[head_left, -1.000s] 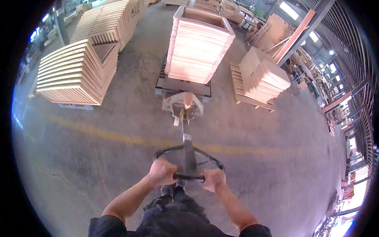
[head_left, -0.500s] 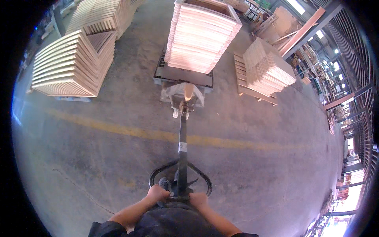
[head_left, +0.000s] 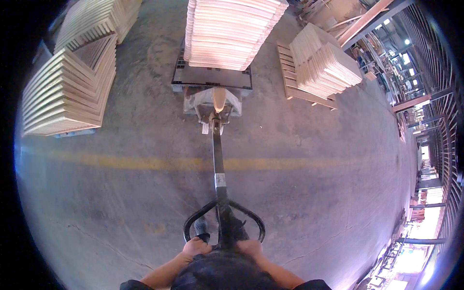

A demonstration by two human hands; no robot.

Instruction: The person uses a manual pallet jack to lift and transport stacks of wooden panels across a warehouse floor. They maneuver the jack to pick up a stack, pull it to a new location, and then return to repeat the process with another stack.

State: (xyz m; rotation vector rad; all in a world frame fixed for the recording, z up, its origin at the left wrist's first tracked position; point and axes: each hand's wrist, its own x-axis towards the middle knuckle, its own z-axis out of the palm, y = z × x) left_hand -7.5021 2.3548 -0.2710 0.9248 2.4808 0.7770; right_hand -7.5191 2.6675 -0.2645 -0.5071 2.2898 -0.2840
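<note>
Side by side at the lower middle, my left hand (head_left: 196, 246) and my right hand (head_left: 250, 248) are closed on the near bar of a pallet jack's black loop handle (head_left: 257, 221). The right hand is slightly blurred. From the handle a dark shaft (head_left: 219, 162) runs forward to the pallet jack's pale body (head_left: 233, 102). Its forks are hidden beneath a dark pallet (head_left: 212, 79). On that pallet stands a tall stack of pale wooden frames (head_left: 227, 36), its top cut off by the picture's edge.
Stacked wooden frames (head_left: 67, 94) stand on the left, with another stack (head_left: 92, 24) behind. To the right, wooden panels (head_left: 326, 65) rest on a slatted pallet (head_left: 289, 79). A yellow line (head_left: 130, 162) crosses the concrete floor. A steel post (head_left: 377, 21) rises at the far right.
The view has turned, so the loaded pallet and neighbouring stacks sit farther left and higher. The yellow line now runs nearly level. Both hands keep their hold on the handle.
</note>
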